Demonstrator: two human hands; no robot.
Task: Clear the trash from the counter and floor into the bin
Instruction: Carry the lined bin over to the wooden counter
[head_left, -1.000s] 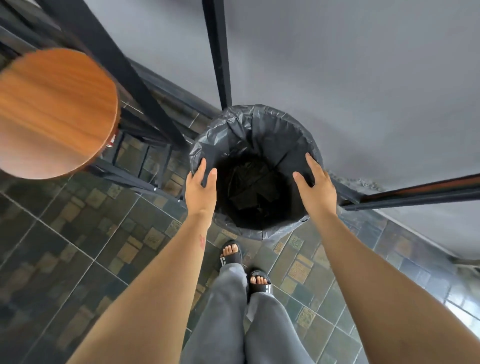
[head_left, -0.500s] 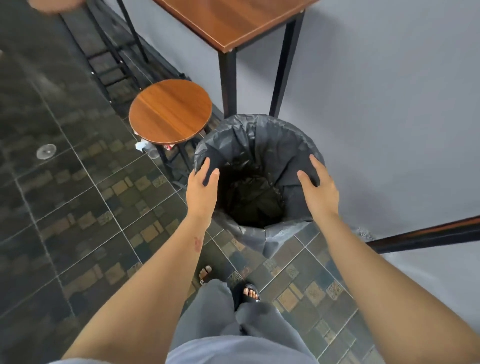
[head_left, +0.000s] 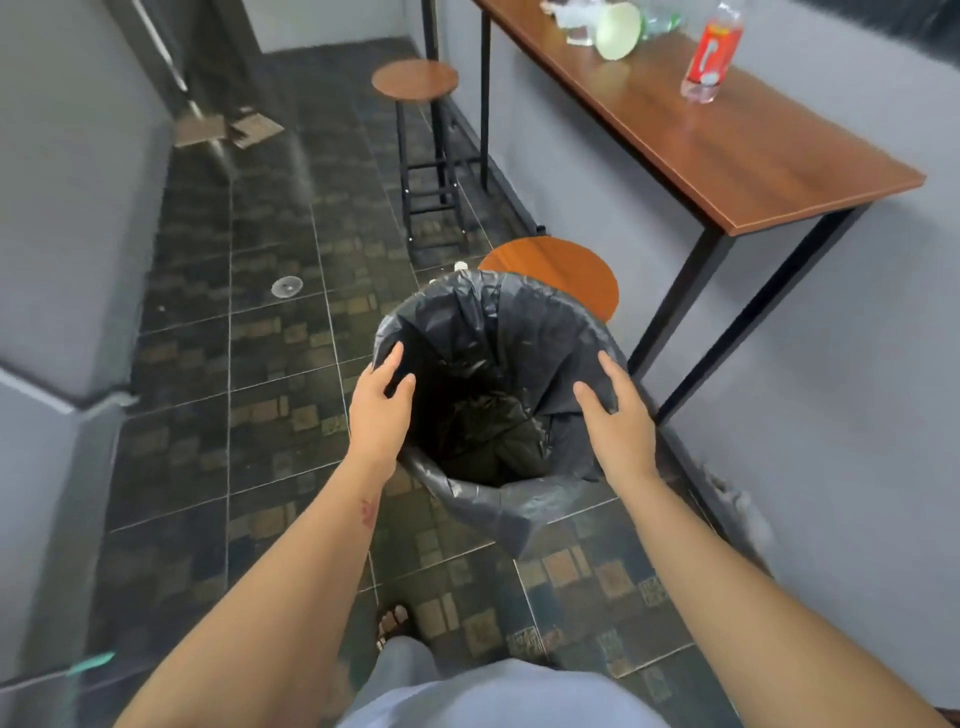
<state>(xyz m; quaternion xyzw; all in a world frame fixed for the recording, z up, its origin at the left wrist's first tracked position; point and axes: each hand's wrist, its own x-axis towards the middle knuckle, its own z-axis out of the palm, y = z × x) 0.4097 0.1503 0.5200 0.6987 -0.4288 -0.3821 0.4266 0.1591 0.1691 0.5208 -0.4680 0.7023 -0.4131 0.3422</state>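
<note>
A round bin (head_left: 524, 506) lined with a black bag sits between my hands, slightly tilted, with only the crumpled bag visible inside. My left hand (head_left: 382, 408) grips its left rim, thumb inside. My right hand (head_left: 615, 418) grips the right rim the same way. On the wooden counter (head_left: 727, 150) at the upper right stand a red-labelled bottle (head_left: 709, 52), a pale green cup (head_left: 618, 28) on its side and clear plastic litter (head_left: 574, 21). A clear plastic lid (head_left: 287, 286) lies on the tiled floor to the left, and cardboard pieces (head_left: 252, 130) lie farther back.
A round wooden stool (head_left: 561, 270) stands just behind the bin, and a second stool (head_left: 415, 83) stands farther along the counter. A small white object (head_left: 460, 266) lies by the near stool. Grey walls close both sides, and a low grey ledge (head_left: 57, 395) juts out at left.
My view has swung up from the floor to the corridor and counter. The bin now appears out in front of the near stool. Both hands stay on its rim.
</note>
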